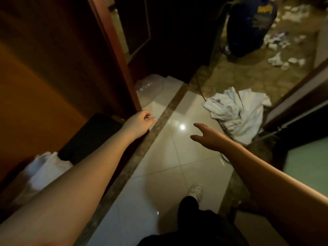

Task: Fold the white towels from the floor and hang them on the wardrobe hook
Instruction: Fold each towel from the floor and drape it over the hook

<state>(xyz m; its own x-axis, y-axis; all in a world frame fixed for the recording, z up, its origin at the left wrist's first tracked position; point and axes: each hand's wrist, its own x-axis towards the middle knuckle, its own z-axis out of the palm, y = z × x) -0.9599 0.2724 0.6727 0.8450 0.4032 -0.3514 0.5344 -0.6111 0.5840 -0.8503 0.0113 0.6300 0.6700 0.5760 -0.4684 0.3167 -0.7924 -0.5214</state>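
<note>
Neither hand holds anything: the right hand point(206, 137) is spread, fingers apart, stretched toward the heap of white towels point(237, 110) crumpled on the tiled floor point(165, 162) ahead, likely readying a pickup. The left hand point(141, 122), fingers loosely curled and empty, hangs near the edge of the wooden wardrobe door point(113, 55), perhaps for balance. No hook shows.

bare tiles point(186, 157) before crumpled towels point(237, 110)
</note>
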